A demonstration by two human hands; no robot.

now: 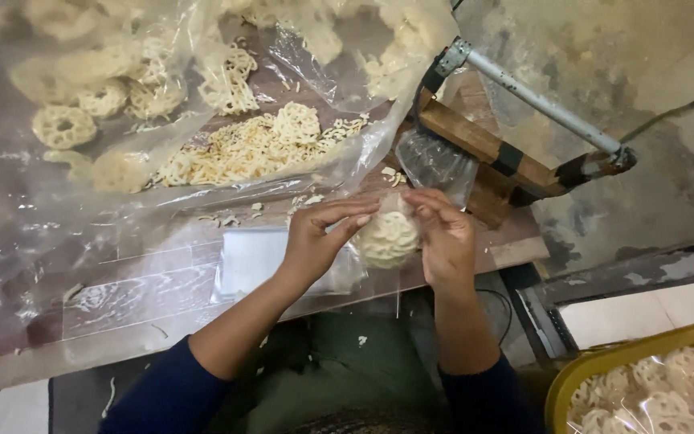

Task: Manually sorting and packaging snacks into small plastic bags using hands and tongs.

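Note:
My left hand [319, 237] and my right hand [443, 237] both grip a small clear plastic bag of pale lacy crackers [387, 237], fingertips pinching its top just above the low wooden table [146, 297]. A stack of flat clear bags [259, 257] lies on the table under my left wrist. Behind my hands a large clear plastic sack [122, 120] lies open with several loose crackers [242, 145] and crumbs in it.
A wooden sealing device with a metal lever arm [540, 100] stands at the table's right back, a crumpled clear bag [435, 161] against it. A yellow tub [604, 362] of bagged crackers sits at the lower right. A worn concrete floor lies to the right.

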